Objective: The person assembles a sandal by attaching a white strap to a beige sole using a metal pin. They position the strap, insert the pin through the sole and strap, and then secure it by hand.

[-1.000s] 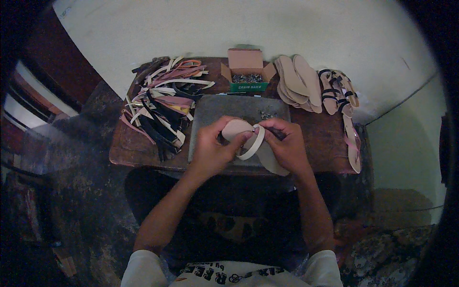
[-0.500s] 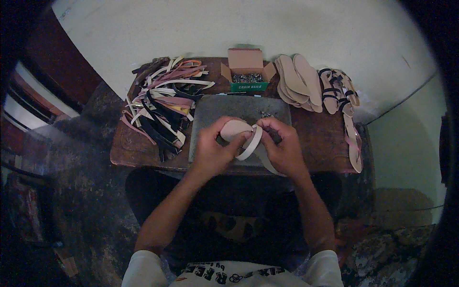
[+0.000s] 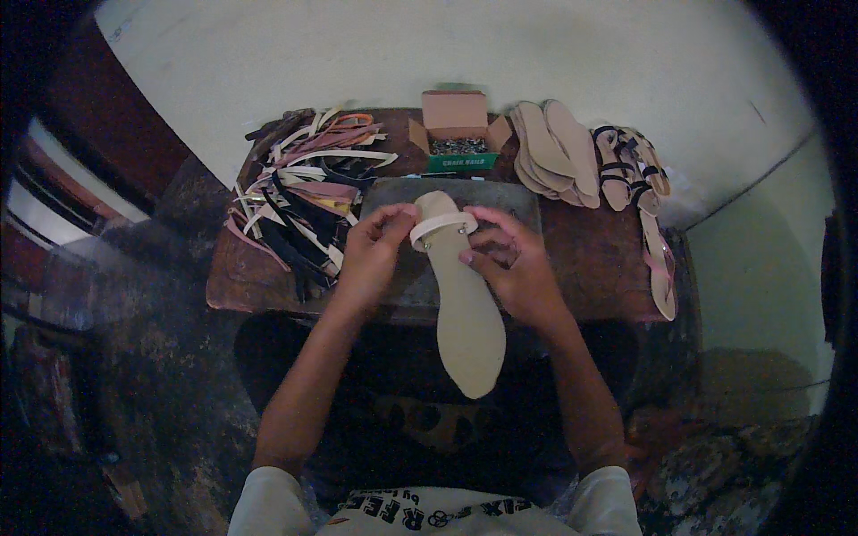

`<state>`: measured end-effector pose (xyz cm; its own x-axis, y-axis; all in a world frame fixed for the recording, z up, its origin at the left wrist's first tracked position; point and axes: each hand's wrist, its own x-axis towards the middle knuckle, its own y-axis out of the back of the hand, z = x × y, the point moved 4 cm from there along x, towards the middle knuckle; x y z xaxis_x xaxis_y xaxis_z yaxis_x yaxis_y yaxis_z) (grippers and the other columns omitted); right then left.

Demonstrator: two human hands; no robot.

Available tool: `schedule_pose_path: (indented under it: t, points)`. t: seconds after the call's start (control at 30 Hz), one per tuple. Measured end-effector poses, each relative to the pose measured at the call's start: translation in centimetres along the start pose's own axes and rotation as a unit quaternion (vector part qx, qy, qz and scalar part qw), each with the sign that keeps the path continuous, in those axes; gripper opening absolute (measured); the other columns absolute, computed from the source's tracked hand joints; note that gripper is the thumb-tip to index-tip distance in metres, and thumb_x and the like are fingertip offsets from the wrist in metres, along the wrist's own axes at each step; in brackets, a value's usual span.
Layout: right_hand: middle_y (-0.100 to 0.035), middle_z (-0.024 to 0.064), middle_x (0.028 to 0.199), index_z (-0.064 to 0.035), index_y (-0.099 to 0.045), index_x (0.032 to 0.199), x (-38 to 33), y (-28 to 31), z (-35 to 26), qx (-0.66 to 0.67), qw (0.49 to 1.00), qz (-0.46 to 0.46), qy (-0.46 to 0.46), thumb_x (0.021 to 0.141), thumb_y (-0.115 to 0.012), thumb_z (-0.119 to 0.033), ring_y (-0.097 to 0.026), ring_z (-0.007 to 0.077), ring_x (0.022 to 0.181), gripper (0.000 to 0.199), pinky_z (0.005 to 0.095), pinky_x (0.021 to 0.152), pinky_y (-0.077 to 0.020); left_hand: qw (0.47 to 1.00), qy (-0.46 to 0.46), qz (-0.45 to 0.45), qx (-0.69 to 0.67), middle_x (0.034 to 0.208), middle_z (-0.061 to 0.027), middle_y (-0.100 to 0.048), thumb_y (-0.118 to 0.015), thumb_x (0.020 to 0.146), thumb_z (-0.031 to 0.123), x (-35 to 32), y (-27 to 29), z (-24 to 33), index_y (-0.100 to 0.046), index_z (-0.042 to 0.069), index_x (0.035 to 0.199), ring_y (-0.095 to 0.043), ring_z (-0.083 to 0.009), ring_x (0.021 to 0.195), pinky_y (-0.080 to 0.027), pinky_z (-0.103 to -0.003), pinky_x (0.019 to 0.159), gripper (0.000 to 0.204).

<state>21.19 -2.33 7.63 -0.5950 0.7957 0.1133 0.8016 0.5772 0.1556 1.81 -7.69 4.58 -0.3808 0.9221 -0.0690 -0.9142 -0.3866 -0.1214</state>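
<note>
Both our hands, left [image 3: 371, 246] and right [image 3: 509, 263], grip the beige sandal sole [image 3: 465, 304] by its pale strap [image 3: 442, 225] above the table [image 3: 590, 268].

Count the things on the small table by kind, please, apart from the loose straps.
Open cardboard box of nails: 1
Grey work slab: 1
Stack of bare soles: 1
Group of finished strapped sandals: 1
Sole with strap, held by both hands: 1
Total: 5

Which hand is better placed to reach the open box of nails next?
Probably the right hand. The cardboard nail box sits at the table's far edge, about midway but slightly nearer it, while the left hand pinches the strap against the beige sole.
</note>
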Motion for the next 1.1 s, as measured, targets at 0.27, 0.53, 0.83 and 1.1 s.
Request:
schedule_pose_path:
  t: [0.27, 0.53, 0.83, 1.1]
  points:
    - [-0.072, 0.0154, 0.104, -0.0031, -0.052, 0.14, 0.3, 1.2, 1.3, 0.025, 0.997, 0.077, -0.018, 0.089, -0.071, -0.001, -0.069, 0.02, 0.098, 0.055, 0.0362, 0.089, -0.0569, 0.994, -0.095, -0.02, 0.05, 0.096, -0.0006, -0.07, -0.068, 0.098, 0.023, -0.5, -1.1, 0.8, -0.073, 0.004, 0.11, -0.06, -0.0078, 0.088, -0.047, -0.025, 0.083, 0.022]
    - [-0.071, 0.014, 0.104, -0.0022, -0.054, 0.141, 0.1, 0.6, 1.1, 0.014, 0.998, 0.062, -0.017, 0.091, -0.069, -0.002, -0.069, 0.0182, 0.095, 0.053, 0.0334, 0.084, -0.0575, 0.99, -0.125, -0.004, 0.062, 0.089, 0.0016, -0.07, -0.072, 0.095, 0.021, -0.4, -1.1, -0.2, -0.074, 0.003, 0.105, -0.059, -0.0057, 0.083, -0.047, -0.023, 0.076, 0.021]
    - [-0.072, 0.0137, 0.101, 0.0, -0.057, 0.135, 0.1, 0.2, 2.0, -0.005, 0.998, 0.061, -0.016, 0.09, -0.07, -0.003, -0.069, 0.0182, 0.092, 0.047, 0.033, 0.082, -0.0573, 0.991, -0.119, -0.021, 0.055, 0.088, 0.0015, -0.069, -0.072, 0.095, 0.021, -0.4, -1.2, -0.6, -0.073, 0.002, 0.105, -0.059, -0.0055, 0.08, -0.047, -0.022, 0.074, 0.021]
    - [-0.072, 0.0173, 0.102, 0.0025, -0.059, 0.128, 0.3, 0.5, 2.5, -0.035, 0.995, 0.086, -0.026, 0.089, -0.073, -0.01, -0.071, 0.0212, 0.092, 0.043, 0.0335, 0.082, -0.0572, 0.992, -0.039, -0.024, 0.118, 0.086, 0.0002, -0.068, -0.067, 0.098, 0.03, 0.3, -0.4, -1.3, -0.072, 0.004, 0.1, -0.056, -0.0061, 0.079, -0.044, -0.024, 0.073, 0.027]
